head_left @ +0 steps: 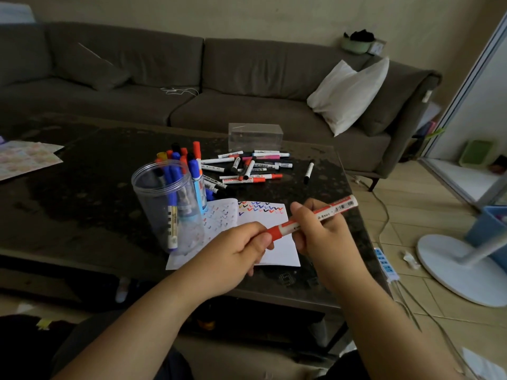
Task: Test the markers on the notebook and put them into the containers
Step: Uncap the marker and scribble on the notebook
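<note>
A dim living room, seen from the head camera: a grey sofa [192,86] with a white pillow [347,96] runs behind a dark, mottled worktop [82,187], and a white fan base [461,270] stands on the tiled floor to the right. Over an open notebook [274,248] whose pages carry rows of coloured tick marks, a person holds a red marker [315,216] in both hands. The right hand [323,237] is closed around the barrel, while the left hand [238,248] pinches the red cap end; whether the cap is coming off or going on cannot be told. To the left, touching the notebook's edge, stands a clear round jar [164,204] holding a few markers, with a second, fuller container [192,171] just behind it. A loose pile of markers [247,167] lies beyond the notebook, in front of a clear rectangular box [255,137]. The likely trouble is close at hand: the jar stands just beside the left forearm, and a sharp tug on a stiff cap could swing an elbow or wrist into it and tip it over.
</note>
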